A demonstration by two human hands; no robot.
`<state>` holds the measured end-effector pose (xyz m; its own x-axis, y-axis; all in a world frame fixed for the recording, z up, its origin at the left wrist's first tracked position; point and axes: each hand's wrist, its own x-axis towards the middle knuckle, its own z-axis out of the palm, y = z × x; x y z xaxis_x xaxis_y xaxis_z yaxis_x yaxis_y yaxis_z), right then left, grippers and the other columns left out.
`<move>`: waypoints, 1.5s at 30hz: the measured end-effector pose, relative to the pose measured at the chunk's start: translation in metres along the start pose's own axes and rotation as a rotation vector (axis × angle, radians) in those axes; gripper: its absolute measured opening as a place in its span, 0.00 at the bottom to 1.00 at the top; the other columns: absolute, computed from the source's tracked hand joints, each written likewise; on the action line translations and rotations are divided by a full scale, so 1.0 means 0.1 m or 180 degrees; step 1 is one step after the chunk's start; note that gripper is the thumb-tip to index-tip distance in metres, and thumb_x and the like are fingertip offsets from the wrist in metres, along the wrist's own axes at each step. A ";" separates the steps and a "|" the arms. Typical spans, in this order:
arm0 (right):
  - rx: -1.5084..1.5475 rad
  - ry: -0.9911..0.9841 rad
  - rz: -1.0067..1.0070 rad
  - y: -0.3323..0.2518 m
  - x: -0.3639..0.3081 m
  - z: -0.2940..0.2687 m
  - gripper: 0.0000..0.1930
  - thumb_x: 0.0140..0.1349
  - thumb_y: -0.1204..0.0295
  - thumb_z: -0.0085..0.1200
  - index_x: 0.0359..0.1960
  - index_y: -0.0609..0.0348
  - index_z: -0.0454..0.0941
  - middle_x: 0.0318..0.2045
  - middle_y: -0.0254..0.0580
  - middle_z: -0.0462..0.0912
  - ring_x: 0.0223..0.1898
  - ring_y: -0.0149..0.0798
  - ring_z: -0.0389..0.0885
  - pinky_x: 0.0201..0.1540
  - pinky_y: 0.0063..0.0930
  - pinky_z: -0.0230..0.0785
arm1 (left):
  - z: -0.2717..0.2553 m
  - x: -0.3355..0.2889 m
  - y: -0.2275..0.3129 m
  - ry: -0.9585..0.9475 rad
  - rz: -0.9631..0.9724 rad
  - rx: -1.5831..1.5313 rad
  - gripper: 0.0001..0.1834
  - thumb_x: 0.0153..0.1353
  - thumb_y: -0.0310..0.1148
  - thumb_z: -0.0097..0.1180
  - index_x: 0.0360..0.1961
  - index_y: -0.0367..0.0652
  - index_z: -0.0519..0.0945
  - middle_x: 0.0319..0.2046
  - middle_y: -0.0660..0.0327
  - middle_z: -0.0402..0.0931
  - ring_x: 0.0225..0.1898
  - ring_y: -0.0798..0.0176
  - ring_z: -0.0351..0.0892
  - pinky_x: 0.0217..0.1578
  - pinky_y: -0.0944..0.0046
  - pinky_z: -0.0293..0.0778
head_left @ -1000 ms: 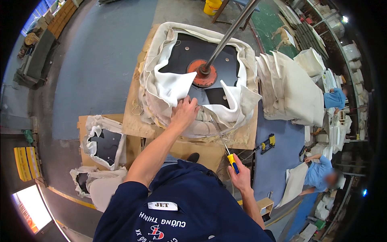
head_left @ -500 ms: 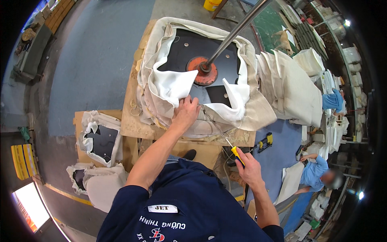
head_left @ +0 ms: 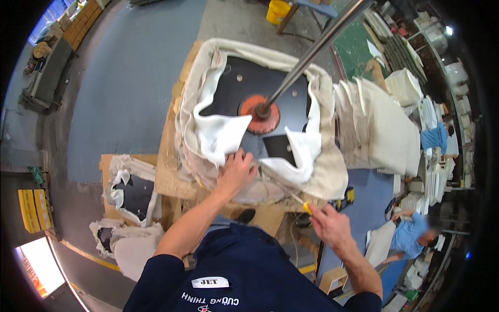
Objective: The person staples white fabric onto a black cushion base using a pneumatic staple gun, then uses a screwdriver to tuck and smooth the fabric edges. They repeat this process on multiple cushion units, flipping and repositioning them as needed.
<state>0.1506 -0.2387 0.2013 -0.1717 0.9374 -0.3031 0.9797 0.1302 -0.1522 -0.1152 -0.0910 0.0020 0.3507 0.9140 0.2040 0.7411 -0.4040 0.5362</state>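
Head view, left to right: left hand (head_left: 236,170) lies spread, pressing white fabric (head_left: 221,138) onto the upturned seat base (head_left: 265,88) on the plywood bench (head_left: 169,166). Right hand (head_left: 330,226) grips a yellow-handled tool (head_left: 304,204). Keep fabric taut while working the edge. Grey workshop floor (head_left: 125,78); stacked cushions (head_left: 382,130) at right.

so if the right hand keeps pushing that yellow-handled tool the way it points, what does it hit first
Most likely the cream fabric at the near edge of the seat. The right hand aims the tool up and left, its tip already about there; depth is hard to judge.
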 end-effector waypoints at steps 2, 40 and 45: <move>0.0402 0.0237 0.0159 0.08 -0.19 0.24 0.22 0.66 0.64 0.64 0.63 0.40 0.81 0.32 0.42 0.79 0.27 0.49 0.83 0.29 0.44 0.77 | 0.01 0.04 0.09 -0.0081 0.0014 -0.0052 0.17 0.57 0.42 0.69 0.38 0.45 0.77 0.41 0.51 0.73 0.46 0.43 0.77 0.49 0.44 0.72; 0.3146 0.0818 0.1401 -0.33 -0.54 1.84 0.20 0.72 0.63 0.56 0.61 0.56 0.82 0.39 0.58 0.87 0.39 0.56 0.87 0.41 0.44 0.76 | 0.03 0.07 0.02 -0.0253 0.0236 0.0252 0.14 0.60 0.42 0.67 0.42 0.49 0.78 0.42 0.56 0.73 0.44 0.47 0.80 0.47 0.48 0.70; 0.2307 0.1086 0.1204 -0.44 -0.52 1.54 0.18 0.73 0.63 0.55 0.58 0.59 0.83 0.41 0.59 0.87 0.40 0.58 0.87 0.43 0.45 0.77 | 0.05 0.05 0.01 -0.0227 0.0197 0.0291 0.14 0.60 0.42 0.67 0.42 0.49 0.78 0.42 0.56 0.73 0.44 0.47 0.80 0.47 0.47 0.69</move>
<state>0.1010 -0.3431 0.0792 0.3042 0.9365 -0.1743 0.6384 -0.3362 -0.6924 -0.1103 -0.0867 -0.0005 0.4348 0.8836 0.1740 0.7647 -0.4643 0.4469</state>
